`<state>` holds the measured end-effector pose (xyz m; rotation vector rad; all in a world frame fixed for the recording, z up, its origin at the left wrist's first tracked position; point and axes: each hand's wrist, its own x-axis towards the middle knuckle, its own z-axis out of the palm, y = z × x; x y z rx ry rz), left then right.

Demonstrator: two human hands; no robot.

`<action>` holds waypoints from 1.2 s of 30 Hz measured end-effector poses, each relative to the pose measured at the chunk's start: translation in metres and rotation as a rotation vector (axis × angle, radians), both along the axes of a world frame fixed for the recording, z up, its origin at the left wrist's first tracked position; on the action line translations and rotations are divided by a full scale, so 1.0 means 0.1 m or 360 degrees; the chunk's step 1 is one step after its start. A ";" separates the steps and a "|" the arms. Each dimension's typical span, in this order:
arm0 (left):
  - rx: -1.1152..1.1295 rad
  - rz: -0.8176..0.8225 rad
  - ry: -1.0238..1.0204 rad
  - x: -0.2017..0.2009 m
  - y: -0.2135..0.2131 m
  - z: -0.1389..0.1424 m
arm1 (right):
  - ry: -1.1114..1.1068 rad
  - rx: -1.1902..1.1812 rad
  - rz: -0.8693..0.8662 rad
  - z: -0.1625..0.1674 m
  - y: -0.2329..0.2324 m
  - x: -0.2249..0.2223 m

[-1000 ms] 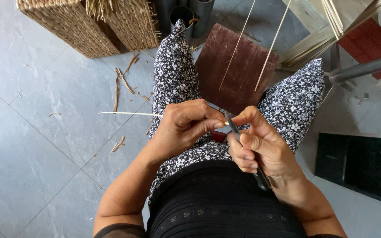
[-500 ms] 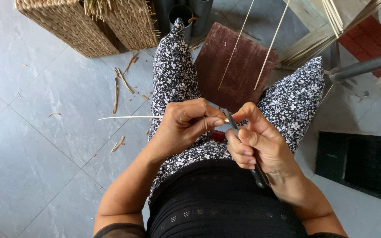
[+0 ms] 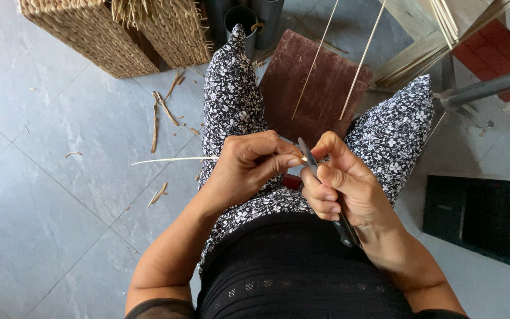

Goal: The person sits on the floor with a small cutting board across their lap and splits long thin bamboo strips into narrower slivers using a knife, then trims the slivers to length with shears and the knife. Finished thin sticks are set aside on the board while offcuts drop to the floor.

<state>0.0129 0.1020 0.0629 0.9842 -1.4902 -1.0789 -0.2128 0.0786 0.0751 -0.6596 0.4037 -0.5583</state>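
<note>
I sit with my knees apart in black-and-white floral trousers. My left hand (image 3: 249,168) is closed around a thin pale cane strip (image 3: 172,159) that sticks out to the left over my left thigh. My right hand (image 3: 340,189) grips a knife (image 3: 309,158) with a dark handle; its grey blade points up between the two hands and meets the strip at my left thumb. Both hands touch each other above my lap.
A dark red-brown board (image 3: 314,88) lies between my knees with two long thin canes (image 3: 355,65) leaning over it. Two woven baskets (image 3: 119,29) stand at the top left. Cane shavings (image 3: 160,112) litter the grey tiles. A black mat (image 3: 485,218) lies at the right.
The hands have stayed almost in place; the left fingers have shifted slightly along the strip and the blade sits a little nearer the left thumb.
</note>
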 end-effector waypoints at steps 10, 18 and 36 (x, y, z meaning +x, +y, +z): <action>0.0000 0.0040 -0.0031 -0.05 -0.01 -0.01 | -0.0008 0.0062 -0.0040 -0.04 -0.05 0.01; 0.0011 -0.0106 0.0133 -0.02 0.02 -0.04 | 0.0000 -0.0021 -0.0071 0.00 -0.02 0.02; -0.0417 -0.0008 -0.0308 -0.03 -0.04 0.06 | -0.0056 0.0054 -0.0059 -0.05 -0.07 -0.11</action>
